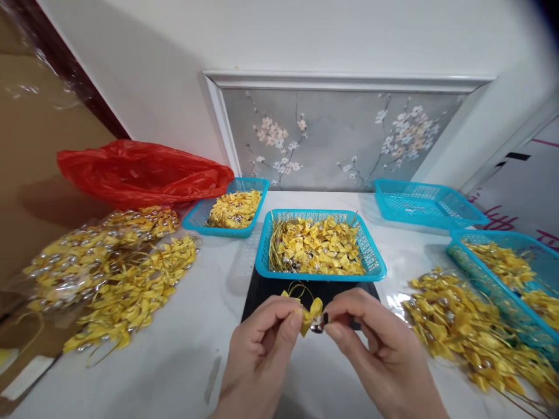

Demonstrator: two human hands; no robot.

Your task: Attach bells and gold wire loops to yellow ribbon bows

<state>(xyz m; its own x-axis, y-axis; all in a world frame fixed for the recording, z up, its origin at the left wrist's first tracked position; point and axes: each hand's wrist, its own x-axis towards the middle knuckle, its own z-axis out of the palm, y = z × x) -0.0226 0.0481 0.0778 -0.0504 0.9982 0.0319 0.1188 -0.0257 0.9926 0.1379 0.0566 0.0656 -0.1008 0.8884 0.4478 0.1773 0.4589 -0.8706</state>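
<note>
Low in the middle of the head view, my left hand (262, 343) and my right hand (375, 343) meet over a small yellow ribbon bow (311, 314). My left thumb and forefinger pinch the bow's left side. My right fingertips pinch a small silver bell (318, 326) at the bow's right side. A thin gold cord loop (299, 288) rises from the bow. Just behind my hands stands a blue basket (371, 256) filled with more yellow bows, resting on a black mat (257, 294).
Piles of yellow bows in clear bags (105, 273) lie at the left, with a red plastic bag (140, 171) behind. A second bow-filled basket (196, 218) sits back left, an empty basket (428, 201) back right, another basket (515, 273) and a bow pile (467, 331) at the right.
</note>
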